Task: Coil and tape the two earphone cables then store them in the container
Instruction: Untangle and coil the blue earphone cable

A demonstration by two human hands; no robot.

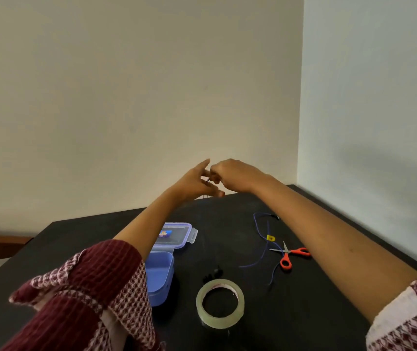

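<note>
Currently, beyond the tape roll (220, 302), the right hand (235, 176) pinches a black earphone cable (208, 180) looped over straight fingers of the left hand (194, 182); probably limp and light, best gripped at its loops. Blue earphone cable (260, 231): right of roll.

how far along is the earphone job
Done: nothing; no coil shows in the container. In hand: right hand pinches the black cable, looped round the left hand. Left: taping it, then the blue cable, loose by the scissors; tape roll untouched.
</note>
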